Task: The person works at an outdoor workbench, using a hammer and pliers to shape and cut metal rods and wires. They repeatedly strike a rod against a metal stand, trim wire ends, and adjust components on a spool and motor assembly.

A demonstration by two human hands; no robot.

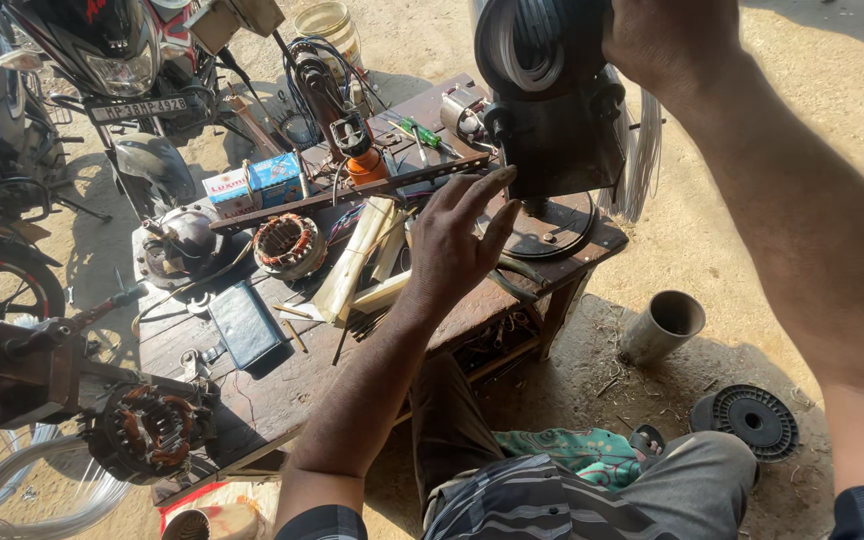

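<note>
My left hand (pixel 457 240) hovers over the wooden workbench (pixel 282 385) with fingers spread, its fingertips next to the dark metal stand of a winding machine (pixel 562 140); it holds nothing. My right hand (pixel 667 40) is raised at the top of the view, gripping the round drum with white wire coils (pixel 532 45) on top of that machine. A copper-wound stator (pixel 289 245) and rolled cream paper strips (pixel 357 260) lie on the bench just left of my left hand.
A second stator on a clamp (pixel 147 430) sits at the bench's near left corner. Small boxes (pixel 257 182), a black pouch (pixel 245 325) and tools lie on the bench. Motorcycles (pixel 122 60) stand behind. A metal tube (pixel 664 325) and black disc (pixel 755 420) lie on the ground.
</note>
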